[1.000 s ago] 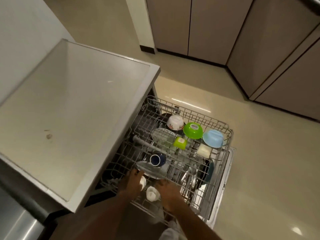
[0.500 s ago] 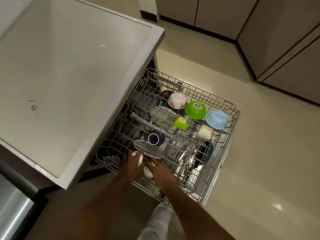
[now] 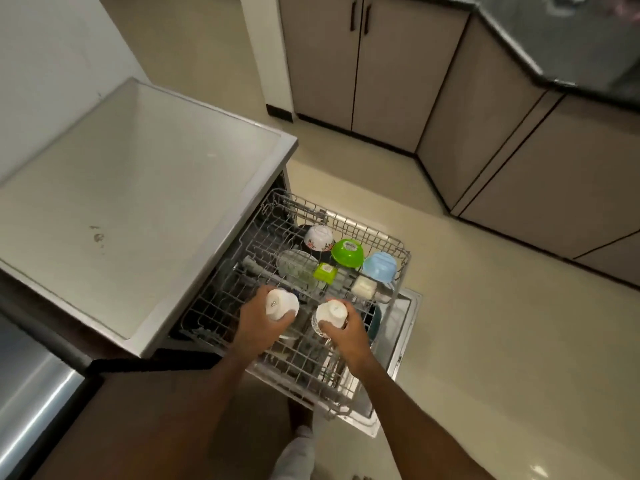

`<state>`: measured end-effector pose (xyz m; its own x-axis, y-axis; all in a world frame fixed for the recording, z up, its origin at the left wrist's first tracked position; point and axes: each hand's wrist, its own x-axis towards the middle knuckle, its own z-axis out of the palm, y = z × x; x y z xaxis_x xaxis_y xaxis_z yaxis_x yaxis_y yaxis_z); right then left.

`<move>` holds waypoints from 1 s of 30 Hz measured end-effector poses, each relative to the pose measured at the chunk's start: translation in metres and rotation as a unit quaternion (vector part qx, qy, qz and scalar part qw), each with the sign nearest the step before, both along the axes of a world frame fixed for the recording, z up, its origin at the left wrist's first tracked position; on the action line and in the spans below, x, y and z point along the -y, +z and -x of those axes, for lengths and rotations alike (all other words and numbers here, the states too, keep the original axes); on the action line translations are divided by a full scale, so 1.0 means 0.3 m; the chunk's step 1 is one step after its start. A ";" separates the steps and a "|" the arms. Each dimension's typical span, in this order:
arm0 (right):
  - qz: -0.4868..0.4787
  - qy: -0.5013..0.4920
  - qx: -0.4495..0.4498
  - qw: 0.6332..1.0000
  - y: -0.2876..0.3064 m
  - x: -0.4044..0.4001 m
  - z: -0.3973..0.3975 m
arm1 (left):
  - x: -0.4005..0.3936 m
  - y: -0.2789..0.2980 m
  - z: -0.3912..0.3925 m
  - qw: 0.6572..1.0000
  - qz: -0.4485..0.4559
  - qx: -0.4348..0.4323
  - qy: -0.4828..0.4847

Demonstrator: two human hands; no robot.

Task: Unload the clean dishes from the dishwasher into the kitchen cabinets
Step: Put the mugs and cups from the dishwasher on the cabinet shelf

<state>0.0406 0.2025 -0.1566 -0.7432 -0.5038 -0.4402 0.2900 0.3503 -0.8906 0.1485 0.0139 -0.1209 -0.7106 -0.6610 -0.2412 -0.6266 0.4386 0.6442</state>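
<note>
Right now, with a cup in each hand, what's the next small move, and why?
Probably lift both clear and turn toward the cabinets: the left hand grips one white cup, the right hand another, both above the rack.

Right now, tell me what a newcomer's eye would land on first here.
Two white cups, bottoms up, one gripped in the left hand and one in the right hand above the pulled-out dishwasher rack. Behind them in the rack sit a bright green bowl and a light blue bowl, both overturned.

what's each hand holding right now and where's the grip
Left hand grips a white cup around its side; right hand grips another white cup likewise, bases up.
</note>
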 end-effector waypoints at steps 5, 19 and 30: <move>0.078 -0.043 -0.050 0.995 0.292 -0.049 0.012 | -0.145 0.286 -0.005 0.988 0.015 -0.157 0.002; 0.171 0.153 -0.239 0.944 1.024 -0.014 -0.371 | -0.268 1.007 -0.620 0.954 0.145 -0.254 0.068; 0.320 0.307 -0.248 0.861 1.458 0.341 -1.070 | -0.192 1.427 -1.426 0.887 0.240 -0.264 0.294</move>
<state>0.3616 0.1000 0.2809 -0.2667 -0.8905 0.3687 -0.2467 -0.3067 -0.9193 0.5762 0.0715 0.3071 -0.1394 -0.8908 0.4325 -0.5042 0.4397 0.7433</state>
